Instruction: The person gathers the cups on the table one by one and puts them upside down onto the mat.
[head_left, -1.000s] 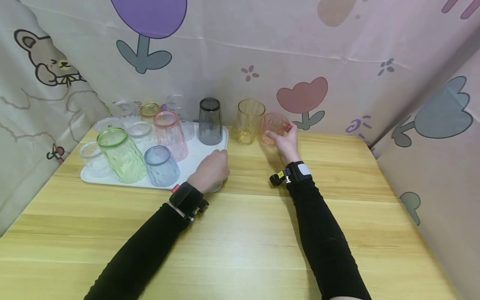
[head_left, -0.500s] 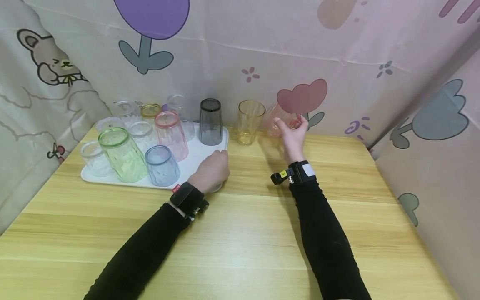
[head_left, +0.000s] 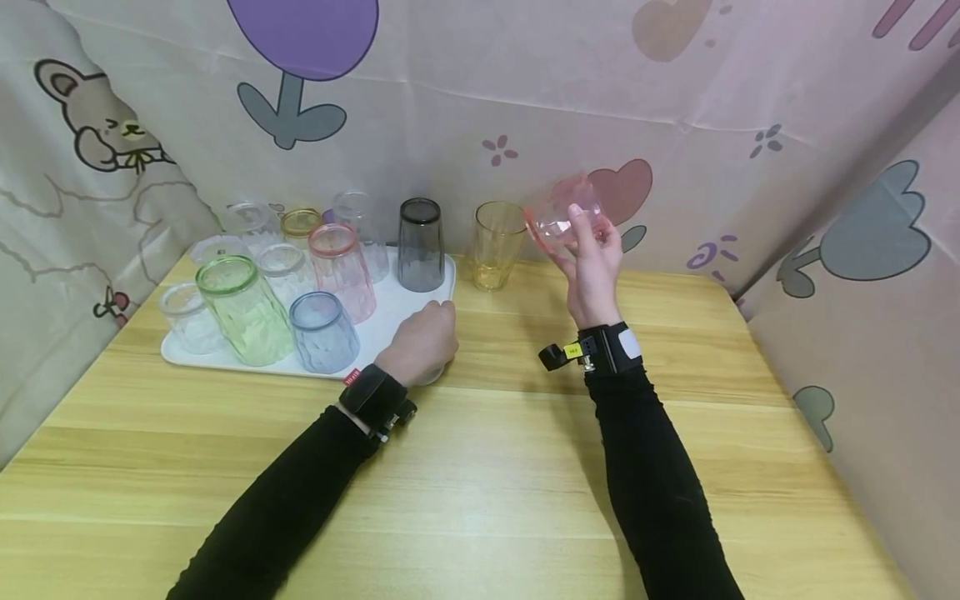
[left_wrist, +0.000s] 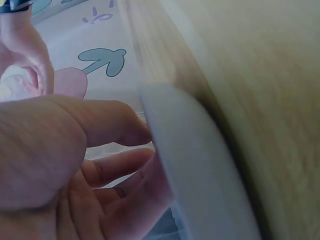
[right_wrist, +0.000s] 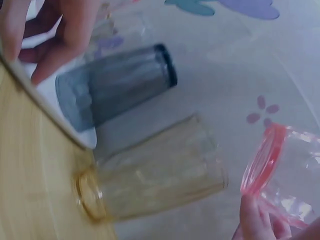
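My right hand [head_left: 596,271] holds a short pink glass [head_left: 562,208] up off the table, tilted, with the fingertips on its side. Its thick reddish ring [right_wrist: 265,160] shows in the right wrist view. Just left of it, an amber glass [head_left: 497,250] stands upright on the table. My left hand [head_left: 422,342] grips the right edge of a white tray [head_left: 397,308]; in the left wrist view the thumb and fingers [left_wrist: 120,120] meet at the tray rim [left_wrist: 180,145]. A dark grey glass [head_left: 422,250] stands upside down at the tray's back right.
More upside-down glasses crowd the tray's left and middle, among them a green glass [head_left: 243,312], a blue glass [head_left: 324,333], a taller pink glass [head_left: 343,275] and several colourless ones. The wooden table [head_left: 480,483] ends at a patterned cloth [head_left: 450,100] behind.
My right hand has lifted the short pink glass off the table and turned it over to a tilt, the palm rolling upward. The left hand has stayed on the tray edge.
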